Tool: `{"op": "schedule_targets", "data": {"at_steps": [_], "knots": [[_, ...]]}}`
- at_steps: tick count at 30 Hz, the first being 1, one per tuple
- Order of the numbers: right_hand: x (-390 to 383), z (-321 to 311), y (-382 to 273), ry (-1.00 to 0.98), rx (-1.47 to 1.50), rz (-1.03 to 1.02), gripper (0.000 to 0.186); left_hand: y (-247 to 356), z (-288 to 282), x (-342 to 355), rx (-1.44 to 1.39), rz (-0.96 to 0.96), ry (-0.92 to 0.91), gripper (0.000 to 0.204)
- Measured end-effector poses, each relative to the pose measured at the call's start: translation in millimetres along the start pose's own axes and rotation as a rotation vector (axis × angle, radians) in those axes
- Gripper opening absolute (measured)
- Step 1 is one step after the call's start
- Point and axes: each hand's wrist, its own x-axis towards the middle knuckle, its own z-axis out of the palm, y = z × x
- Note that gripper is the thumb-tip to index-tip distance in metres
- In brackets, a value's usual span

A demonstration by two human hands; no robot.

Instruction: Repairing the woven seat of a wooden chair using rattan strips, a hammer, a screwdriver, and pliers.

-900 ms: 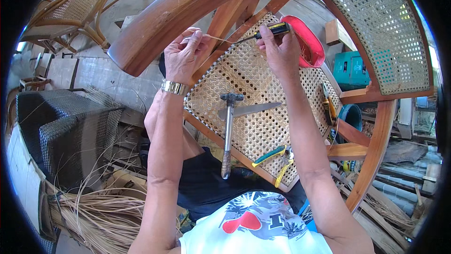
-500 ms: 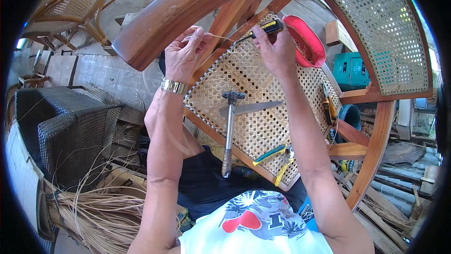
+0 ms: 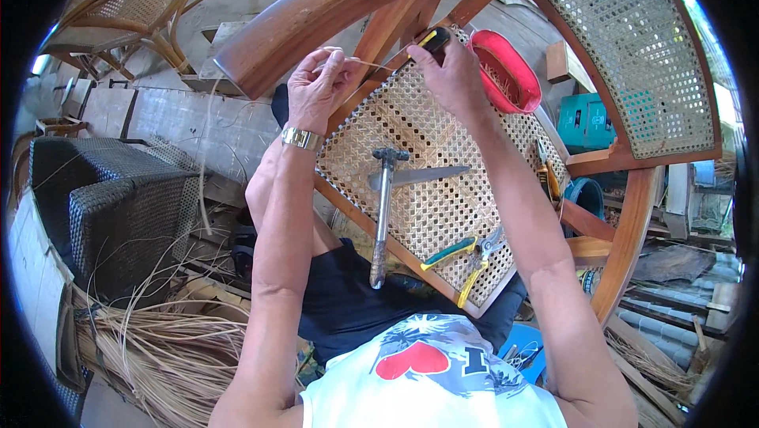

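Note:
My left hand (image 3: 318,88) pinches a thin cane strand (image 3: 375,64) above the far left edge of the woven cane seat (image 3: 371,131). In my right hand (image 3: 452,72) is a screwdriver-like tool (image 3: 434,39) with a black-and-yellow handle; its tip is hidden at the seat's far corner. The strand runs from my left fingers toward that corner. On the cane lie a metal-shafted hammer (image 3: 384,214), a knife blade (image 3: 431,175), pruning shears (image 3: 474,258) with green and yellow handles, and orange-handled pliers (image 3: 551,175). The hammer's handle reaches over the near edge.
The chair's curved wooden arm (image 3: 316,17) arches over my left hand. A red container (image 3: 506,72) of cane scraps stands past the seat, near a green crate (image 3: 585,119). Cane strands (image 3: 166,357) are bundled at lower left, below a dark woven piece (image 3: 126,230). Another chair (image 3: 142,17) stands far left.
My right hand and the tool have moved left, and the handle has turned more upright. My left hand has shifted slightly. A loose strand now hangs left of my left forearm.

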Motion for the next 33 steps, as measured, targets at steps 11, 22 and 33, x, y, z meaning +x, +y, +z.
{"op": "schedule_targets", "data": {"at_steps": [11,22,33], "knots": [[4.2,-0.9,6.0,-0.137,0.010,0.227,0.033,-6.3,-1.9,1.7,0.037,0.018,-0.017,0.022],[-9.2,-26.4,-2.6,0.111,0.171,0.190,0.039,-0.1,-4.9,-0.8,0.071,-0.008,-0.022,0.022],[-12.7,-5.3,17.3,0.064,0.149,0.223,0.040,2.5,-8.0,-1.4,0.051,-0.013,-0.049,0.023]]}}
